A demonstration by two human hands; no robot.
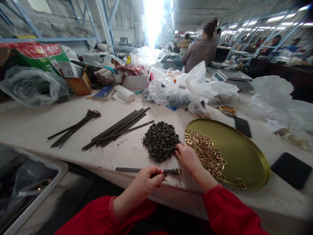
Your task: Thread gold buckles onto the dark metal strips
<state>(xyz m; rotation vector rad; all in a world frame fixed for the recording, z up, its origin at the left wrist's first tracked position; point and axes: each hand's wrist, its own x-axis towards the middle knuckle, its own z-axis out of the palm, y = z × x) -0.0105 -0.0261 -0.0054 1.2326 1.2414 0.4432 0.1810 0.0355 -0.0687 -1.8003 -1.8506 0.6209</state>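
My left hand (152, 178) is closed near the table's front edge, thumb against fingers, on a dark strap whose end carries a small gold buckle (165, 176). Most of that strap is hidden by the hand. Just behind it, another dark strap (128, 169) lies flat along the edge, with a gold buckle (180, 171) at its right end. My right hand (188, 157) reaches to the right side of a heap of small dark loops (160, 140); its fingertips are pinched on one loop there. To its right, gold rectangular buckles (205, 150) lie heaped on an oval gold tray (242, 153).
Loose dark strips (119, 129) and a bundle of buckled straps (75, 129) lie at left. Plastic bags (171, 89), a paper roll (124, 93) and a scale (231, 78) stand behind. Black pads (292, 169) lie at right. A white bin (46, 195) is below left. A person (200, 54) is farther back.
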